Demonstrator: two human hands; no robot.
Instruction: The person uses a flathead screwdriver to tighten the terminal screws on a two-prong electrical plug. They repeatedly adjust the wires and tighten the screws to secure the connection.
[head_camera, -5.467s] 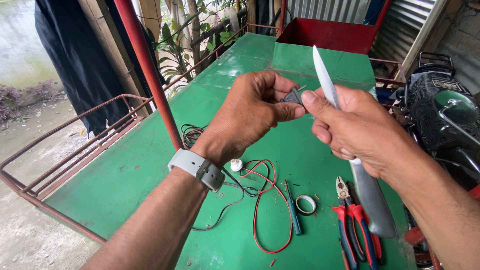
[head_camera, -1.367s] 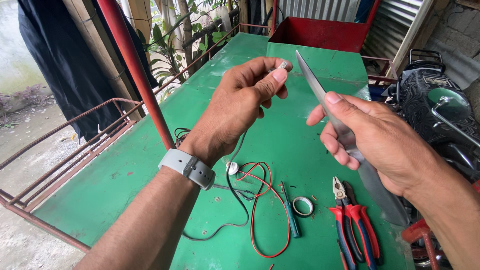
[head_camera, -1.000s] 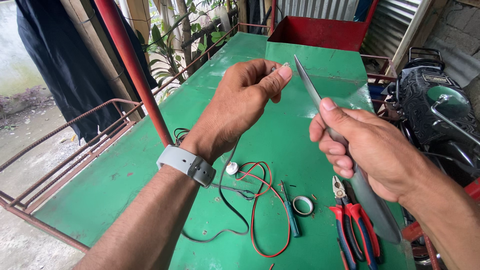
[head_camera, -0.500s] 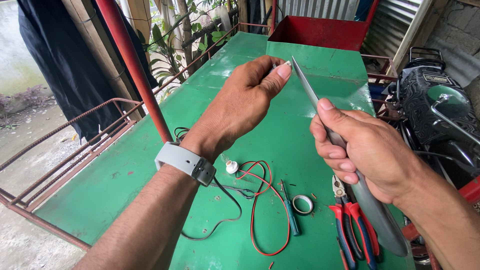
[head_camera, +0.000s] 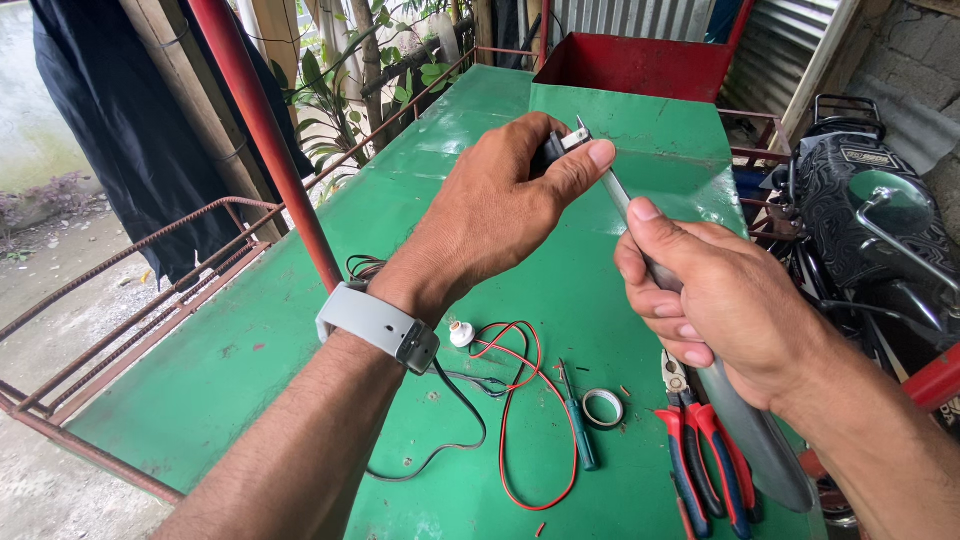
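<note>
Holding a small black part (head_camera: 552, 150) pinched in the left hand (head_camera: 500, 205), the right hand (head_camera: 715, 300) (fingers wrapped round the handle) sets the knife (head_camera: 615, 190) tip against it; cutting looks barely begun.

Knife (head_camera: 640, 250) blade now down against the cable end (head_camera: 562, 143), hands closer together.

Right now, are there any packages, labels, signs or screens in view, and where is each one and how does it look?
Label: a small oblong plate with pale lettering on the black motorcycle seat at the far right.
Watch: a grey band on the left wrist; its screen is turned away and cannot be seen.
No packages or signs show on the green table.
</note>
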